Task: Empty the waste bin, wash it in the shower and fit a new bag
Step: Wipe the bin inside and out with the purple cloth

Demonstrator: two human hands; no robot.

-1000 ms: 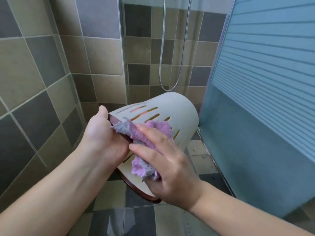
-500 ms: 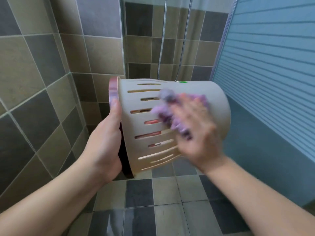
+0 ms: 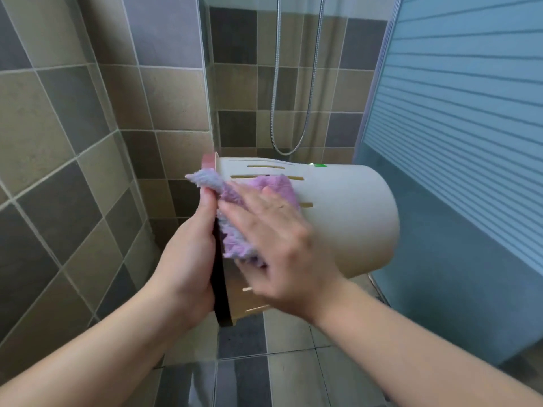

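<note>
Two bare hands work on a cream waste bin [image 3: 346, 218] held on its side in the air above the tiled shower floor [image 3: 293, 374], its slotted wall up and its dark red rim [image 3: 220, 292] toward the tiled wall [image 3: 58, 160] on the left. The left hand [image 3: 188, 265] grips that rim, thumb along its edge. The right hand [image 3: 282, 245] lies flat with fingers spread, pressing a purple cloth [image 3: 235, 218] against the bin's side near the rim; a shower hose [image 3: 276, 92] hangs behind, beside the frosted glass door [image 3: 458, 136].

Tiled wall [image 3: 73, 136] in beige and grey squares; left of frosted striped door [image 3: 470, 136], shower hose [image 3: 305, 113] loops; tiled floor [image 3: 293, 374] below.
</note>
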